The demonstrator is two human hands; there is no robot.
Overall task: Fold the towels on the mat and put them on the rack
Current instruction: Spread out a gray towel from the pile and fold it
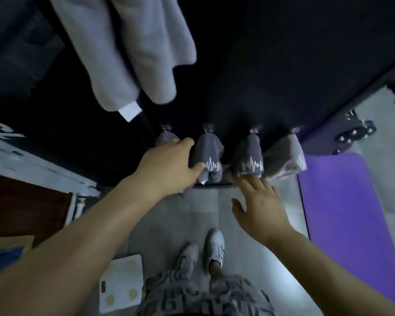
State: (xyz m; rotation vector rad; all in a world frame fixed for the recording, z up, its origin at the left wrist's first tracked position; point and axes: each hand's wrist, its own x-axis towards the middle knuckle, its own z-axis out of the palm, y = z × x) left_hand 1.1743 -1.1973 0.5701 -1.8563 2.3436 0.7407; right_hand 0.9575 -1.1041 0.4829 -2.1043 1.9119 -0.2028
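Several grey towels with a white zigzag mark hang from metal hooks along a dark rack wall. My left hand grips the leftmost towel and its thumb lies against the second towel. My right hand is spread flat with its fingertips touching the bottom hem of the third towel. A fourth towel hangs at the right, blurred. The purple mat lies on the floor at the right, with no towel on its visible part.
A large pale grey towel hangs at the upper left. A white bathroom scale lies on the tiled floor beside my shoes. A wooden cabinet stands at the left. Dark equipment with bolts sits behind the mat.
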